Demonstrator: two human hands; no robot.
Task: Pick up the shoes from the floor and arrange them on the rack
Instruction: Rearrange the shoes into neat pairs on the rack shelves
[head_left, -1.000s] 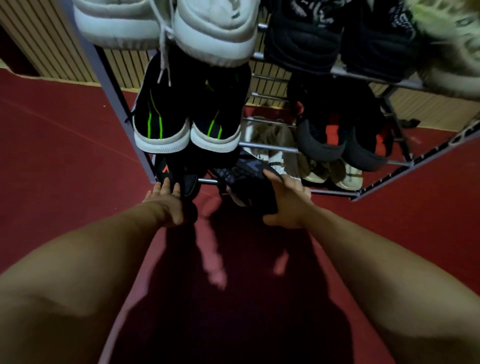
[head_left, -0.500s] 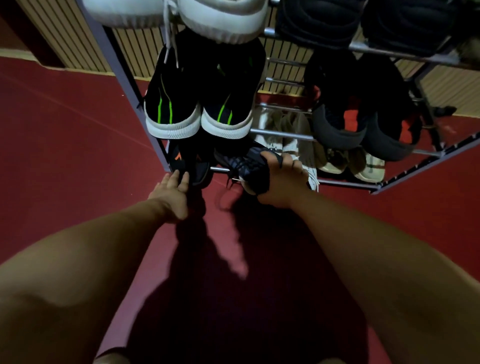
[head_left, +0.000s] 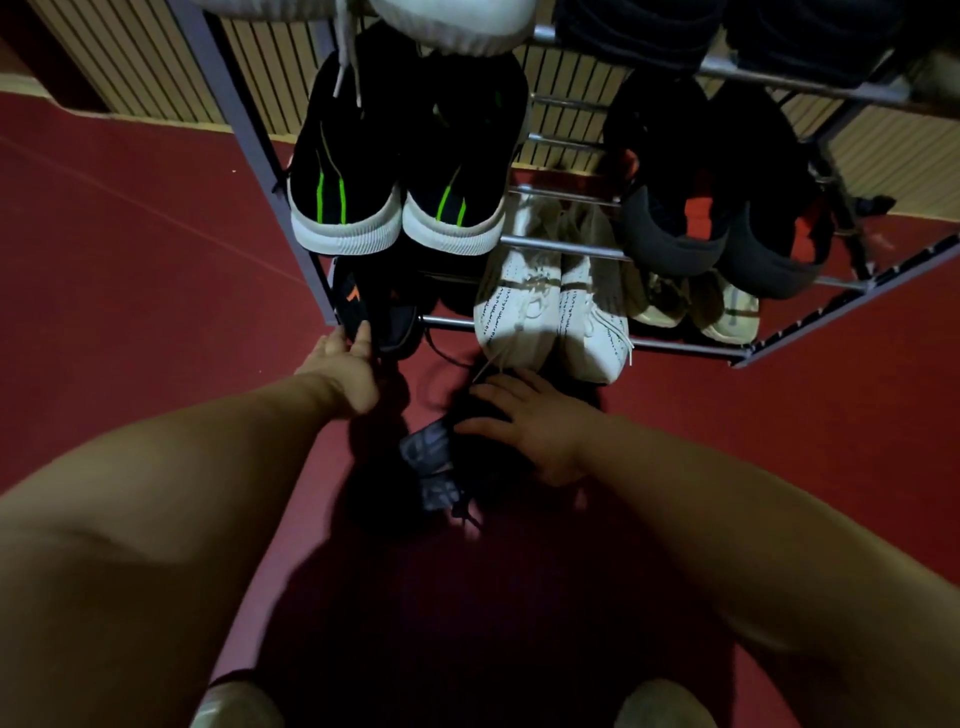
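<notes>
Now mid-step: getting a dark shoe (head_left: 434, 460) onto the rack (head_left: 685, 349). Right hand (head_left: 524, 423), fingers curled over it on the floor (head_left: 130, 260), at 6 o'clock of the white pair (head_left: 550, 306). Left hand (head_left: 340, 364), fingers straight, touching the black-orange shoe (head_left: 358, 306) shelved at 9 o'clock. Long axis roughly 1-to-7 o'clock; toe direction unclear in shadow. Next, probably: lift, turn, slot beside its mate.

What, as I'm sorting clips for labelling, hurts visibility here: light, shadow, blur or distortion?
Head view: dim overall; the person's shadow swallows the floor in front of the rack, so the dark shoe under the right hand barely separates and looks motion-smeared. Head view: the wide-angle lens bows the rack's rails; the white sneakers on the bottom tier read clearest.
</notes>
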